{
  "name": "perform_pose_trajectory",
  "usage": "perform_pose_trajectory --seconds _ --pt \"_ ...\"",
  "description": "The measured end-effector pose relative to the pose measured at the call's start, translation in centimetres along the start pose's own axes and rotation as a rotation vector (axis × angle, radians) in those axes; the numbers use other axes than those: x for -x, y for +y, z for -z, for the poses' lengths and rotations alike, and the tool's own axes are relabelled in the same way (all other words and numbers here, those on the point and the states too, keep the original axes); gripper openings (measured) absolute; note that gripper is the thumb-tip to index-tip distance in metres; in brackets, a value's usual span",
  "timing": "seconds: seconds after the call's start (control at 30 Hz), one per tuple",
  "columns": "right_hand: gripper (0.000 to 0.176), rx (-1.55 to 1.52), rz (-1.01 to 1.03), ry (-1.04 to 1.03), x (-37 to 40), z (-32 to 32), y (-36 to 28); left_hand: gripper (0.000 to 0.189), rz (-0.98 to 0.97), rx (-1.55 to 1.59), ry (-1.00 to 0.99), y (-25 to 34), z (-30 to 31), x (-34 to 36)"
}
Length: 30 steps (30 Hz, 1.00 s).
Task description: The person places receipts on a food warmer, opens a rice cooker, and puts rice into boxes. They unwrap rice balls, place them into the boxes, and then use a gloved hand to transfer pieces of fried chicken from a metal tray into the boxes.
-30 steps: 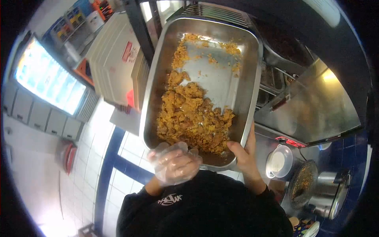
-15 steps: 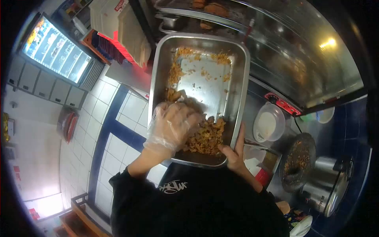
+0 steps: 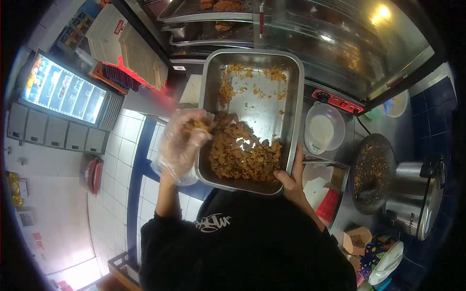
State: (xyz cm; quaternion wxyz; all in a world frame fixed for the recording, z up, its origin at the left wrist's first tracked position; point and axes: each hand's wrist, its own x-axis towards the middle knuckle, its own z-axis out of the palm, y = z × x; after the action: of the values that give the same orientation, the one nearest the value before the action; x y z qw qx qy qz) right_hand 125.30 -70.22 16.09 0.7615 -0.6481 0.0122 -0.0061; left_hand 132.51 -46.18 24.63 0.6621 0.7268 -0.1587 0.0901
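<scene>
**Q:** Where is the tray, and what holds it?

**A:** A rectangular steel tray (image 3: 297, 111) is held level in front of the chest. The bare right hand (image 3: 291, 182) grips its near right corner, thumb hooked over the rolled rim.

**Q:** And the other hand?

**A:** The left hand (image 3: 182, 143), in a thin clear glove, is cupped around a clump of fried pieces (image 3: 242, 155) at the tray's left rim. The rest lie heaped at the near end.

**Q:** How would it handle?

**A:** Probably stiff, smooth and greasy, with most weight at the near end, so the rim is the surest hold. The golden pieces look crusty and crumbly, easily broken. A lidded plastic tub (image 3: 324, 127) sits just beside the tray
</scene>
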Motion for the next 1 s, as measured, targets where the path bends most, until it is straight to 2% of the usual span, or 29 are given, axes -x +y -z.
perform_pose_trajectory --seconds 0.07,0.13,0.37,0.43,0.53,0.6,0.67,0.7,0.87,0.9,0.97,1.0 --pt "0.087 -0.001 0.005 0.013 0.1 0.2 0.2 0.031 0.009 0.038 0.059 -1.7 0.3 -0.1" --pt "0.087 -0.017 0.016 -0.017 0.1 0.5 0.3 0.032 0.013 0.335 0.007 -1.7 -0.4 -0.4" --pt "0.089 -0.076 -0.025 0.019 0.6 0.7 0.6 0.030 0.021 0.429 0.003 -4.1 -1.1 -0.1" --pt "0.088 0.002 0.001 -0.013 0.6 1.3 1.5 0.033 0.096 0.488 0.051 -4.4 -1.9 0.2" --pt "0.088 0.027 0.029 0.005 0.7 1.5 2.5 0.035 0.160 0.475 -0.007 -5.3 -2.5 0.2" --pt "0.092 -0.061 0.003 0.017 1.0 1.8 3.2 0.036 0.172 0.502 -0.059 -6.3 -3.4 0.0" --pt "0.091 -0.105 0.035 -0.066 1.0 2.1 3.2 0.033 0.215 0.514 -0.046 -6.6 -4.3 0.0" --pt "0.090 -0.105 0.026 -0.042 1.0 1.9 3.0 0.033 0.217 0.515 -0.059 -6.6 -4.5 -0.2" --pt "0.086 -0.145 -0.006 0.012 1.5 2.2 3.4 0.027 0.431 0.602 -0.085 -5.1 -6.3 -0.3" --pt "0.083 -0.151 -0.003 0.018 1.5 2.3 3.4 0.027 0.431 0.596 -0.085 -5.2 -6.3 -0.4" --pt "0.083 -0.176 0.004 0.013 1.4 2.3 3.4 0.029 0.394 0.580 -0.225 -5.9 -5.6 -0.5" --pt "0.083 -0.193 0.008 0.016 1.4 2.3 3.5 0.029 0.393 0.570 -0.215 -6.3 -5.3 -0.5"
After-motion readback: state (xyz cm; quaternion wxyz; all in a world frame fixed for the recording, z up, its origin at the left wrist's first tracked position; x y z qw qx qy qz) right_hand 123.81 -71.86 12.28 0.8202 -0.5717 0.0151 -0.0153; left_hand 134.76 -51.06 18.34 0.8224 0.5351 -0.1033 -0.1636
